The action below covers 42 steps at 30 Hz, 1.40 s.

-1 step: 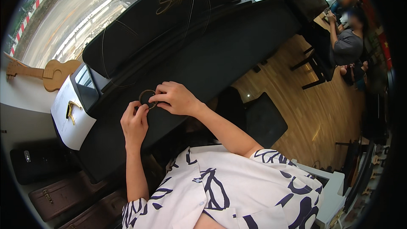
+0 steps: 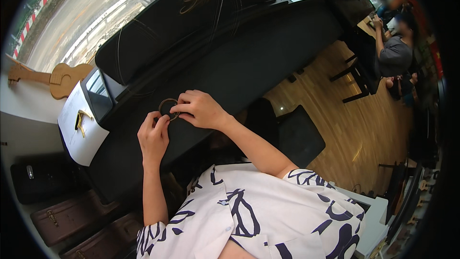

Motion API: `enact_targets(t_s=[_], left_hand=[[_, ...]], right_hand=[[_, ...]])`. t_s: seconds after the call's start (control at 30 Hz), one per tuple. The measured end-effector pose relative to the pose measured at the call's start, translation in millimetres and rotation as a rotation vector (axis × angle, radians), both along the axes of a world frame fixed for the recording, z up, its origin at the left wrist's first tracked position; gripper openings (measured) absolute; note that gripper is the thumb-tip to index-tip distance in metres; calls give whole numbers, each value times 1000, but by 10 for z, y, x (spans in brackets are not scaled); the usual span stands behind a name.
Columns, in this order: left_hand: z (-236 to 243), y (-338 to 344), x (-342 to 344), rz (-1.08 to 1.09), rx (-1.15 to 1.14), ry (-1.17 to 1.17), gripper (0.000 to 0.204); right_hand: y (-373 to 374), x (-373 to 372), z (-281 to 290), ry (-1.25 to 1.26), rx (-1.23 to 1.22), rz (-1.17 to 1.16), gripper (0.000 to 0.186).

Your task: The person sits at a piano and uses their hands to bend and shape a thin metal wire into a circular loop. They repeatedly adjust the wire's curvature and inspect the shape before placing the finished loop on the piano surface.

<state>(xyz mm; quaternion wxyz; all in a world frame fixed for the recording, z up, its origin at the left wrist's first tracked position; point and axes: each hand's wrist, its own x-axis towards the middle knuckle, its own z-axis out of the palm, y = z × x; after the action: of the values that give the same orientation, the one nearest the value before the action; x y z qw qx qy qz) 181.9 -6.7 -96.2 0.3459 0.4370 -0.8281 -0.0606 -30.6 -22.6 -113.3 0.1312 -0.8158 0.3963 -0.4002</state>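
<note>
A thin bronze-coloured guitar string (image 2: 160, 107), wound into a small ring, is held in front of me over the black piano lid. My left hand (image 2: 153, 140) pinches the ring's lower edge between thumb and fingers. On the ring's right side, my right hand (image 2: 202, 110) closes its fingertips, knuckles up. Long thin strands of wire (image 2: 118, 57) arc away above the lid; where they join the ring cannot be made out. Left of my hands, a gold-and-black guitar capo (image 2: 82, 123) lies on white paper (image 2: 91, 146).
A black music rest (image 2: 158, 24) rises behind the lid. A dark tablet (image 2: 98, 93) leans near the paper, beside a wooden guitar-shaped piece (image 2: 67, 81). Brown cases (image 2: 67, 218) stand lower left. A black seat (image 2: 302, 132) is at right; farther off, a person (image 2: 395, 52) sits.
The view has shifted slightly. Both hands keep their hold on the ring of string, with the fingers only slightly moved; the loose strands lie differently and look blurred.
</note>
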Motion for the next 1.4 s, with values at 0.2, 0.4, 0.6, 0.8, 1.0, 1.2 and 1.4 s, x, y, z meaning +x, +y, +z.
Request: enact_targets(t_s=[0.2,0.4,0.6,0.8,1.0,1.2,1.4], left_hand=[[-40,5,-23,19,-37,11,16],[-65,32,5,52,-28,11,18],[-72,17,2,52,-26,34,20],[-31,47,29,52,9,34,20],[-133,27,100,44,-68,109,19],[-126,68,162,172,-99,297,12],[-88,113,62,242,-53,253,18]], right_hand=[[44,-17,1,-90,42,-75,17],[57,-7,-2,-89,108,-78,21],[26,-13,16,11,3,-23,21],[23,8,26,82,13,-25,18],[41,68,70,34,19,-22,14],[68,49,73,60,92,-60,16],[79,22,81,-46,26,-3,8]])
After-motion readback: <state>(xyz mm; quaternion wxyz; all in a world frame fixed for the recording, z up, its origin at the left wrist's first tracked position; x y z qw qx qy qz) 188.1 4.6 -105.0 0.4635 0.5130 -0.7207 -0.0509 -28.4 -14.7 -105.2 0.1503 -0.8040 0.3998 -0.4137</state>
